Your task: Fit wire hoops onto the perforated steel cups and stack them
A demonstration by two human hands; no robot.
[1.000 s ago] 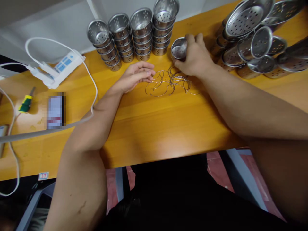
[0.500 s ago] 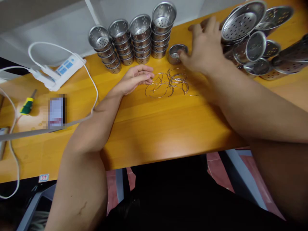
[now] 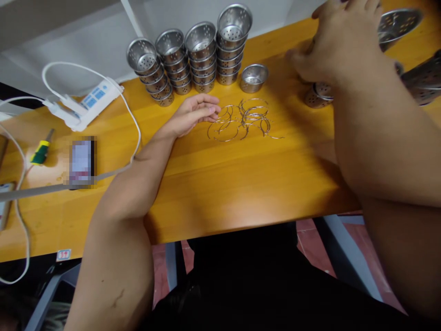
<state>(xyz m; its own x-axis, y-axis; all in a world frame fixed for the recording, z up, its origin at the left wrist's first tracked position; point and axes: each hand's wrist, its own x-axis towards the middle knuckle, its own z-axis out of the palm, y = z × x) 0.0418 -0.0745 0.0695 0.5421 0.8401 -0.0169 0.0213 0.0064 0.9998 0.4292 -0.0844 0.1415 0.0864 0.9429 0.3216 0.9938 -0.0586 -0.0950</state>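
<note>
My left hand [image 3: 197, 112] rests on the table with its fingers loosely stretched and nothing in them. Its fingertips lie beside a loose heap of thin metal wire rings [image 3: 253, 120]. At the upper right, my right hand [image 3: 347, 43] reaches over the pile of perforated metal cups, thumb apart from the fingers. Its fingertips are near the top edge of the view, and no cup shows in its grasp. The hand and forearm hide much of that pile; one small cup [image 3: 314, 97] peeks out below. A single perforated cup [image 3: 254, 79] stands upright between the hands.
Several stacks of perforated cups [image 3: 203, 62] stand along the wall. More cups [image 3: 425, 80] lie at the far right. On the left are a white power strip [image 3: 93, 103] with cables, a green-yellow screwdriver [image 3: 40, 153] and a phone [image 3: 81, 162].
My right hand has moved right and away from me, from beside the single cup to over the cup pile. That cup stays on the table. My left hand has not moved.
</note>
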